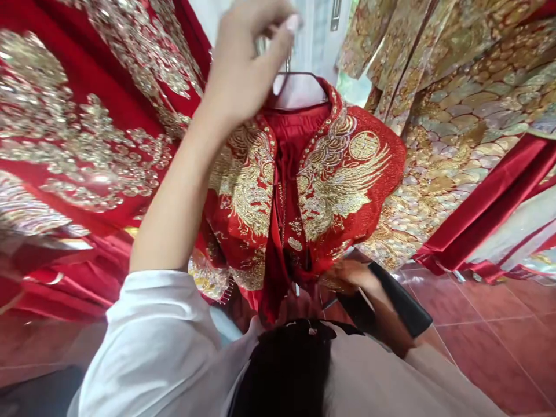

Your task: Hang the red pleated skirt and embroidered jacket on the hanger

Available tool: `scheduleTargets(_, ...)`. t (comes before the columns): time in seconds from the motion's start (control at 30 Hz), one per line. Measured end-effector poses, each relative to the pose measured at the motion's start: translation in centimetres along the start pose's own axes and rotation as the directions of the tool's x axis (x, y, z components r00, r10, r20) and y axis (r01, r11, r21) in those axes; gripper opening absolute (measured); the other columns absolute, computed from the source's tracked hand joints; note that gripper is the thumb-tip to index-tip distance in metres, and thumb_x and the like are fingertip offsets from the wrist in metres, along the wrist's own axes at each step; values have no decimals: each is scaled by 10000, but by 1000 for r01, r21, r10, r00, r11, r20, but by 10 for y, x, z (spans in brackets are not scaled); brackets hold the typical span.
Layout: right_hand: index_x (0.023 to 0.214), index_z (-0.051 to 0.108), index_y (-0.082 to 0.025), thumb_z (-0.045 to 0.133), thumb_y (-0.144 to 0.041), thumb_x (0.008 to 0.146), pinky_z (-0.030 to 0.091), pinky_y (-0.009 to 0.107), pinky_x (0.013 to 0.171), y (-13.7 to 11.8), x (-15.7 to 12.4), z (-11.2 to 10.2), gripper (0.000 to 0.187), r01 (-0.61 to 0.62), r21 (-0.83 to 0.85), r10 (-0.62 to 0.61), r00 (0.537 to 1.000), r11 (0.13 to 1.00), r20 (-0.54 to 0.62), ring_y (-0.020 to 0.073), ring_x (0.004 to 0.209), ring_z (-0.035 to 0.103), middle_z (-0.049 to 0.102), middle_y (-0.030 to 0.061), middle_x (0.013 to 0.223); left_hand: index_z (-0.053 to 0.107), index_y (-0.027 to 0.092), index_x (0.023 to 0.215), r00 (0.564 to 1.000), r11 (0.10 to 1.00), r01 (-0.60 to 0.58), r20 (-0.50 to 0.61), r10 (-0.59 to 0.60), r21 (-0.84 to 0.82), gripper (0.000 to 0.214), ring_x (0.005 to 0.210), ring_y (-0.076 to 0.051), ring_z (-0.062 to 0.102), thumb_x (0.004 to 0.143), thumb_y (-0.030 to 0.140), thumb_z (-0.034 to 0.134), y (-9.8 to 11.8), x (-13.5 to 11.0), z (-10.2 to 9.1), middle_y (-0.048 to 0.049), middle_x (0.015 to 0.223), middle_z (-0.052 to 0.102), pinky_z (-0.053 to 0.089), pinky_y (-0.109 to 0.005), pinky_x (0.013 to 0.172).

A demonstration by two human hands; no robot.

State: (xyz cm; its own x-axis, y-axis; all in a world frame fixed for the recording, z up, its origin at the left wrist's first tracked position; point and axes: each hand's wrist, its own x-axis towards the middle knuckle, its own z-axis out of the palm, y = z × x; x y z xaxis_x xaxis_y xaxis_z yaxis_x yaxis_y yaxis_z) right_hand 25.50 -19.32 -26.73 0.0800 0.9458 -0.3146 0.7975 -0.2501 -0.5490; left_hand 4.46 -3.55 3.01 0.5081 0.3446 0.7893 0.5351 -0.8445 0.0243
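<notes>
My left hand (pixel 249 58) is raised high, its fingers pinched around the metal hook of a dark hanger (pixel 304 78). A red jacket (pixel 334 185) with gold phoenix embroidery hangs from it, facing me. My right hand (pixel 354 277) is low at the jacket's bottom hem, blurred, with its fingers partly hidden by the cloth. A flat black object (pixel 402 301) lies along that hand and wrist. Whether the hand grips it or the hem does not show.
More red and gold embroidered garments (pixel 78 145) hang close on the left. Gold scale-patterned robes (pixel 469 116) with red trim hang on the right. A red tiled floor (pixel 490 330) shows at the lower right. Dark hair (pixel 286 370) fills the bottom centre.
</notes>
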Motion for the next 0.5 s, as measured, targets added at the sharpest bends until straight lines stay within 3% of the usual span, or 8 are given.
scheduleTargets(0.03,674,617,-152,599,-416,852,468,234,579,-5,-7,-28,318,74,-1,-74,996,997,49,117,583,566,609,34,645,629,31,1044,994,994,106,-23,-106,37,402,1016,-186,574,937,324,376,-9,-5,-8,-59,1000,637,404,-358,964)
scheduleTargets(0.07,646,604,-163,534,-447,884,452,235,547,-14,-13,-57,378,278,13,-275,940,960,203,112,535,545,590,21,591,634,32,956,978,976,209,-14,-209,55,347,960,-184,570,926,310,427,-17,-10,-13,-54,918,628,407,-380,973)
scheduleTargets(0.1,662,608,-176,500,-474,897,447,239,551,-26,-19,-86,394,485,33,-483,857,874,181,107,517,528,579,8,574,620,52,843,952,952,304,21,-305,46,313,905,-175,554,921,311,463,-25,-15,-15,-35,817,602,406,-409,988)
scheduleTargets(0.13,670,606,-186,491,-501,893,438,249,551,-42,-23,-113,403,640,-15,-640,769,769,9,108,512,509,567,4,573,574,86,722,921,924,383,78,-383,14,328,858,-160,528,924,327,480,-32,-18,-15,-9,707,547,400,-441,1005)
scheduleTargets(0.2,807,638,-201,485,-482,901,467,283,661,-82,-21,-160,333,706,-213,-704,531,676,-471,140,655,570,628,27,728,409,163,550,867,871,482,196,-458,-95,450,783,-130,462,941,379,467,-42,-24,-11,27,541,366,379,-495,1032)
scheduleTargets(0.27,995,631,-211,573,-459,854,465,332,832,-120,-6,-194,291,661,-402,-736,354,633,-577,194,901,596,654,51,935,321,203,516,852,832,505,286,-438,-228,491,748,-121,417,949,389,458,-46,-28,-7,32,509,255,346,-543,1048)
scheduleTargets(0.33,1060,604,-201,622,-450,824,443,342,892,-148,17,-215,344,633,-498,-792,343,593,-506,211,986,572,648,56,997,353,227,524,858,802,497,328,-396,-332,458,774,-145,415,939,361,493,-47,-31,-5,27,508,258,305,-566,1066)
scheduleTargets(0.5,746,534,-158,486,-337,944,393,227,773,-168,52,-237,271,540,-479,-720,465,692,-516,87,693,464,531,-20,682,306,246,491,894,823,449,171,-415,-349,476,754,-136,346,906,274,539,-43,-35,-3,17,501,204,366,-386,999)
